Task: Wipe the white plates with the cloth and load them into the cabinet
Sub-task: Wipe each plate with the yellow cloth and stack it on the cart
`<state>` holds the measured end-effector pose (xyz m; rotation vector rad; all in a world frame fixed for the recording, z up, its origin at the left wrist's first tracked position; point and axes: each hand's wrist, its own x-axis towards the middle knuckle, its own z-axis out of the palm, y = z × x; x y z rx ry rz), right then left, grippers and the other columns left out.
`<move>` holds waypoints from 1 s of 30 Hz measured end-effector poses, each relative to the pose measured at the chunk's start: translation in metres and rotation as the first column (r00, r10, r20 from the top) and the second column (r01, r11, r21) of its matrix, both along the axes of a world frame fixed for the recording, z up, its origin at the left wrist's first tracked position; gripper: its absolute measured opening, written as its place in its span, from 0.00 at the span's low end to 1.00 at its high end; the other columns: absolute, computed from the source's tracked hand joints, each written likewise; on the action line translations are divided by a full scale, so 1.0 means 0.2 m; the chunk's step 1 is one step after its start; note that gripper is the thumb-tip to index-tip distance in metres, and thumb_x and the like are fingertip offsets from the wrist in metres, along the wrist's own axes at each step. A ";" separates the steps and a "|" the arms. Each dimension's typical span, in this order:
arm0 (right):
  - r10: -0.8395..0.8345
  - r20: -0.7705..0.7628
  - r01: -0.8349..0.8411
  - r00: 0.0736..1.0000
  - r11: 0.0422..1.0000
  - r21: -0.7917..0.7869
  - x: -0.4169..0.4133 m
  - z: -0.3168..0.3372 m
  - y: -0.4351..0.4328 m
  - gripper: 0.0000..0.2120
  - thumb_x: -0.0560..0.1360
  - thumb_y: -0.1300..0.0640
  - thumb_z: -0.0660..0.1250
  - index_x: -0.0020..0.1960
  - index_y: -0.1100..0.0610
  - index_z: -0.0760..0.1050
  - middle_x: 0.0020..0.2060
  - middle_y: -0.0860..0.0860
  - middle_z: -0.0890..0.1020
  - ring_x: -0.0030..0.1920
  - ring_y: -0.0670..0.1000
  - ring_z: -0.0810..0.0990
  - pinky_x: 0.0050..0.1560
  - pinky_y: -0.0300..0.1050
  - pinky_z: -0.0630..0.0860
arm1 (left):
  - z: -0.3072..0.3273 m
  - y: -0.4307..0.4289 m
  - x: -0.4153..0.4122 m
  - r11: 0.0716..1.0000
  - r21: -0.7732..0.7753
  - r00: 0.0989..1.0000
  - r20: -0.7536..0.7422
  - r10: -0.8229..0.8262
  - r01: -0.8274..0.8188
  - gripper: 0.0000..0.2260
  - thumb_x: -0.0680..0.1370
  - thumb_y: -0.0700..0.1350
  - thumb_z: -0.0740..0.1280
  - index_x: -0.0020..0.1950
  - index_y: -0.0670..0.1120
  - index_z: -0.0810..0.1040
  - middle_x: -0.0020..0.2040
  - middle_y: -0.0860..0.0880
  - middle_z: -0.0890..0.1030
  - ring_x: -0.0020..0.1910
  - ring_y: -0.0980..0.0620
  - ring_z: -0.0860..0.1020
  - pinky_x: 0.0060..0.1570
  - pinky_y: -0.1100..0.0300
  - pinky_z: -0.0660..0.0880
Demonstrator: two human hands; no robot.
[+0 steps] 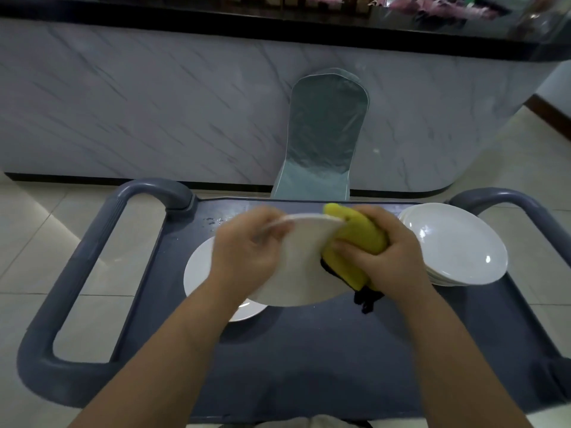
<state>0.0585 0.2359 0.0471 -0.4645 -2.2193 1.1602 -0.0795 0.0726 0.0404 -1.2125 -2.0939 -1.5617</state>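
While left hand point(244, 251) holds plate point(304, 267) tilted, right hand point(386, 257) grips cloth point(358, 233).

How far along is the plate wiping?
Done, perhaps: one lone plate lies apart on the cart. In hand: the left hand holds a tilted plate while the right hand rubs it with the yellow cloth. Left: a stack of plates; no cabinet is in view.

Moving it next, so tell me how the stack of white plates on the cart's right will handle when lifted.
The stack looks rigid and probably heavy, several plates deep. Glossy highlights suggest slick, breakable glaze, so plates may slide if tilted. Sitting flat on the cart, it seems unlikely to tip.
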 end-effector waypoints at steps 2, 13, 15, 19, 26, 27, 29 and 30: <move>0.140 0.101 -0.166 0.985 0.932 0.321 -0.09 0.08 -0.01 0.22 0.66 0.47 0.76 0.59 0.42 0.77 0.51 0.39 0.79 0.53 0.40 0.77 0.52 0.32 0.71 | -0.03 0.05 0.04 0.994 -0.112 0.973 -0.229 -0.038 0.012 0.08 0.75 0.45 0.66 0.43 0.44 0.84 0.37 0.49 0.84 0.36 0.47 0.81 0.37 0.54 0.75; -0.242 -0.087 0.113 0.966 0.703 -0.702 -0.05 -0.27 -0.04 0.29 0.58 0.58 0.82 0.58 0.52 0.78 0.50 0.53 0.85 0.49 0.54 0.83 0.45 0.47 0.80 | -0.30 0.00 0.05 0.940 0.062 0.654 0.734 0.186 -0.336 0.07 0.80 0.53 0.62 0.43 0.57 0.74 0.37 0.62 0.78 0.35 0.65 0.74 0.39 0.59 0.70; -0.196 -0.066 0.121 0.978 0.802 -0.584 -0.05 -0.23 0.02 0.26 0.59 0.59 0.82 0.55 0.49 0.79 0.48 0.49 0.85 0.48 0.50 0.83 0.45 0.43 0.80 | -0.31 -0.04 -0.01 0.979 0.010 0.742 0.654 0.148 -0.204 0.05 0.78 0.54 0.64 0.46 0.55 0.75 0.40 0.61 0.79 0.39 0.64 0.76 0.41 0.58 0.73; 0.061 0.113 -0.040 0.992 0.983 -0.179 -0.09 -0.05 0.07 0.26 0.62 0.58 0.82 0.50 0.34 0.77 0.47 0.33 0.81 0.48 0.36 0.79 0.43 0.28 0.74 | -0.12 -0.01 -0.17 0.979 -0.201 0.975 0.222 0.007 0.039 0.11 0.75 0.60 0.65 0.54 0.59 0.74 0.49 0.62 0.79 0.49 0.60 0.77 0.49 0.64 0.73; 0.222 0.150 -0.230 0.963 0.973 0.037 -0.24 0.09 0.08 0.24 0.64 0.51 0.80 0.53 0.35 0.75 0.47 0.35 0.80 0.49 0.38 0.78 0.46 0.29 0.73 | -0.04 0.10 -0.18 0.964 -0.251 0.996 0.033 -0.084 0.090 0.13 0.74 0.54 0.66 0.44 0.46 0.83 0.32 0.50 0.78 0.35 0.44 0.77 0.35 0.54 0.71; 0.186 0.146 -0.187 0.972 0.982 -0.011 -0.23 0.06 0.08 0.25 0.63 0.50 0.81 0.53 0.34 0.75 0.47 0.34 0.80 0.49 0.38 0.78 0.46 0.28 0.73 | -0.06 0.09 -0.17 0.976 -0.206 0.994 0.098 -0.051 0.070 0.11 0.74 0.54 0.67 0.41 0.47 0.83 0.31 0.50 0.79 0.34 0.46 0.77 0.35 0.55 0.72; 0.058 0.066 -0.040 0.996 0.968 -0.246 -0.19 -0.02 0.08 0.26 0.61 0.50 0.82 0.53 0.34 0.75 0.48 0.35 0.81 0.48 0.37 0.79 0.44 0.29 0.75 | -0.13 0.06 -0.16 0.995 -0.097 0.930 0.364 0.057 -0.023 0.11 0.73 0.55 0.67 0.35 0.51 0.81 0.29 0.54 0.78 0.31 0.55 0.75 0.33 0.62 0.71; -0.022 0.006 0.023 1.000 0.922 -0.388 -0.17 -0.09 0.06 0.26 0.60 0.50 0.81 0.53 0.35 0.76 0.48 0.37 0.82 0.48 0.39 0.81 0.44 0.32 0.77 | -0.17 0.04 -0.15 0.992 -0.054 0.854 0.504 0.126 -0.115 0.13 0.73 0.56 0.67 0.33 0.50 0.79 0.28 0.56 0.76 0.29 0.58 0.72 0.31 0.66 0.69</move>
